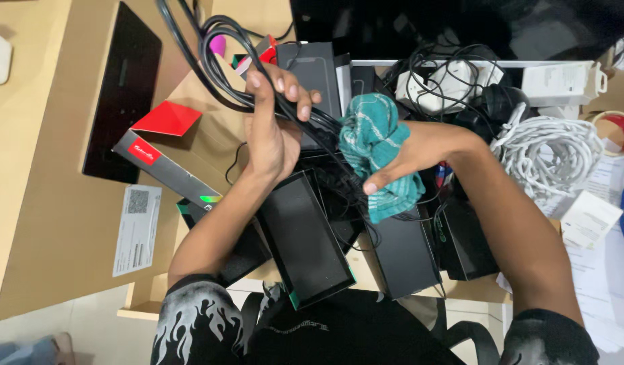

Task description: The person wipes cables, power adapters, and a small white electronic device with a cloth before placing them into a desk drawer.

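1. The left hand (pixel 271 128) is raised over the middle of the worktop (pixel 48 223), palm turned toward the camera, with its fingers curled shut around a bundle of black cables (pixel 221 64).
2. The cables loop up and away from that hand toward the top of the view, and run down to the right from its fist toward the other hand.
3. The left forearm rises from the lower left, bare below a black sleeve printed with white flames.
4. The right hand (pixel 410 159) sits to the right of the left one, close by but not touching it, and is clamped on a teal cloth (pixel 376 152) with thin pale stripes.
5. The cloth is bunched in the grip, spilling above and below the thumb, and it is pressed against the black cables where they pass between the two hands.
6. The right forearm comes in from the lower right, bent inward at the wrist.
7. Beneath both hands lies a heap of flat black boxes (pixel 305 236), some with green edges.
8. Left of the hands a grey box with a red flap (pixel 166 145) rests on a brown cardboard carton.
9. To the right lie a coil of white cable (pixel 552 159) and a white charger (pixel 454 84) among more black wires.
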